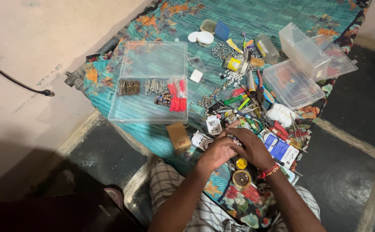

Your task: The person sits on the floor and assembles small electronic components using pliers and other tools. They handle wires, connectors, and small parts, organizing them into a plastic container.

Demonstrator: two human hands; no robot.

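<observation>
Your left hand point(216, 154) and right hand point(252, 148) meet just below the white socket point(213, 125), fingers curled together around a small metal part point(232, 138). The part is silvery, mostly hidden by your fingers; can't tell its shape. Both hands are closed on it. A red band circles your right wrist. Left of the socket sits a small brown box point(178, 136); further up-left, a clear tray point(149, 81) with nails and red plugs. Right of the socket, a blue-white card point(280, 150). Below your hands, a solder reel point(241, 177). All lie on a teal floral cloth point(256, 15).
</observation>
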